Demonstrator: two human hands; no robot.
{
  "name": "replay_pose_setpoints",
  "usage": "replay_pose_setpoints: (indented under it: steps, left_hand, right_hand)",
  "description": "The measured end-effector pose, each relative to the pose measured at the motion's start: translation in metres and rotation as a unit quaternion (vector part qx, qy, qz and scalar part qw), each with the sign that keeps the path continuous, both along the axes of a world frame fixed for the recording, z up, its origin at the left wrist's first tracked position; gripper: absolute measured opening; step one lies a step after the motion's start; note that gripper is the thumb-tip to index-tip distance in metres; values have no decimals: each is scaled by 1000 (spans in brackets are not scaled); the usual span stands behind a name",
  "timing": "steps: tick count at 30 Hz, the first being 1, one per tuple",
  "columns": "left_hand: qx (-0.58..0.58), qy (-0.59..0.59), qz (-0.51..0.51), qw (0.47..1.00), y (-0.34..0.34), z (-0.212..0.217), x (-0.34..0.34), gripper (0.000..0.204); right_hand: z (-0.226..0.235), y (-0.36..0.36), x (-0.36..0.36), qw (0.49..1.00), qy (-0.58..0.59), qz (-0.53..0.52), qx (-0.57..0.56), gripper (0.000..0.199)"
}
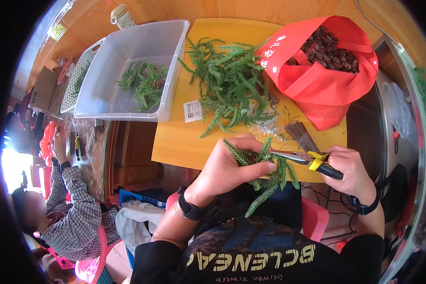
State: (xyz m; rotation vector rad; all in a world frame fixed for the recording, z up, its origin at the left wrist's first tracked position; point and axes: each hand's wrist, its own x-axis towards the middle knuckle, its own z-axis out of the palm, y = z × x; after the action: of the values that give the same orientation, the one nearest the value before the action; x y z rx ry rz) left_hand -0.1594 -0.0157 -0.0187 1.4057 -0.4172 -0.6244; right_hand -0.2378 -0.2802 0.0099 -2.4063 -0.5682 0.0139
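Two bare hands work just above the near edge of a yellow wooden surface (175,142). The left hand (232,165) is closed in a loose grip around a small bundle of green fir-like sprigs (270,177), thumb and fingers wrapped over the stems, with what looks like a brown pine cone tucked among them, though it is mostly hidden. The right hand (348,165) is shut around the yellow-and-black handles of long-nose pliers (300,158), whose nearly closed silver tips reach into the bundle beside the left fingertips. Just beyond the pliers lies a short bunch of thin brown wire pieces (300,132). Further back on the surface a loose heap of green sprigs (229,85) is spread out, still unused. To the right a red fabric bag (326,71) stands open, well filled with dark brown pine cones (326,49). To the left sits a clear plastic bin (128,71) holding only a few finished-looking pieces of greenery with a cone, its floor mostly showing. Judging by the nearly empty bin, the full bag and the large heap, the work seems to be in an early stretch, with one piece in hand and many left to make. At far left, another person in a checked shirt (75,213) sits at a separate cluttered table, hands apart from this work.
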Motion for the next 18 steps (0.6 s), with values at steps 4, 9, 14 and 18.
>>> replay_pose_setpoints:
  steps: [4, 9, 14, 18]
  left_hand:
    - [52, -168, 77, 981, -5, -4, -2, 19]
    - [82, -343, 225, 908, -16, -9, -3, 22]
    - [117, -464, 281, 832, -23, -9, 2, 23]
    - [91, -354, 208, 907, -12, -9, 11, 22]
  right_hand:
    - [0, 12, -3, 999, -20, -45, -14, 24]
    - [3, 29, -8, 992, -41, -118, -15, 21]
    - [2, 53, -16, 984, -57, -170, -13, 18]
    - [3, 50, -20, 983, 63, -173, 9, 14]
